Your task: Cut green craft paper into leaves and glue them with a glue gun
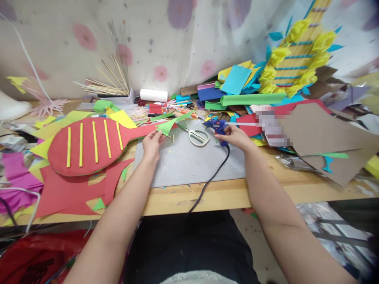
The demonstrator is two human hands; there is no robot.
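My left hand [153, 144] pinches a piece of green paper [171, 124] that tapers to a point on the right. It is held above the grey mat [189, 169], near the neck of a red paddle-shaped cutout [85, 146] with yellow strips across its body. In my right hand [235, 137] is a blue hot glue gun [216, 127], its nozzle pointing left and a white glue stick out of its back. Its black cord [207, 183] runs down over the table edge. Scissors [197, 137] with pale handles lie between my hands.
A guitar-shaped piece with yellow paper flowers [296, 59] leans at the back right. Brown sheets [331, 130] lie on the right, red scraps [71, 191] at front left. Wooden sticks [114, 81] stand in a box near the curtain. Coloured paper and pens crowd the back.
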